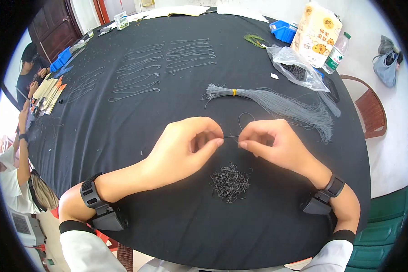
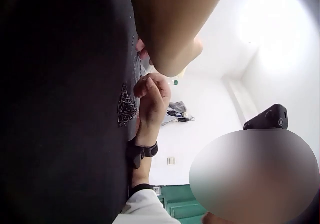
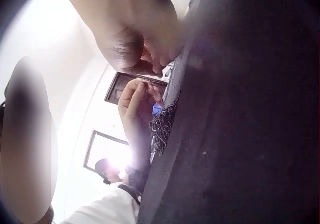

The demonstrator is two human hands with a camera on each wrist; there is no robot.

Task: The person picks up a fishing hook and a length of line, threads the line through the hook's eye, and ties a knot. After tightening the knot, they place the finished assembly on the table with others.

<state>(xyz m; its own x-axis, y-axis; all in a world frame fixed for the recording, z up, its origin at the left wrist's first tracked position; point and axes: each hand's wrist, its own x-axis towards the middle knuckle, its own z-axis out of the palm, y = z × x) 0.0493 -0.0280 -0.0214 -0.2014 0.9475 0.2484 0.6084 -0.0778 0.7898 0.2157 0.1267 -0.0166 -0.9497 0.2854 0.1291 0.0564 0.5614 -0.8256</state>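
Tissue pack (image 1: 316,35), capped bottle (image 1: 337,54) beside it, brown chair (image 1: 372,113)

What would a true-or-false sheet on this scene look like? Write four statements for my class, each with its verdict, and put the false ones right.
1. A thin line spans the gap between the left hand and the right hand. True.
2. The dark heap lies beyond the grey bundle. False: the dark heap lies nearer the person than the grey bundle.
3. A yellow band is around the grey bundle. True.
4. The bottle has a red cap. False: the bottle has a green cap.
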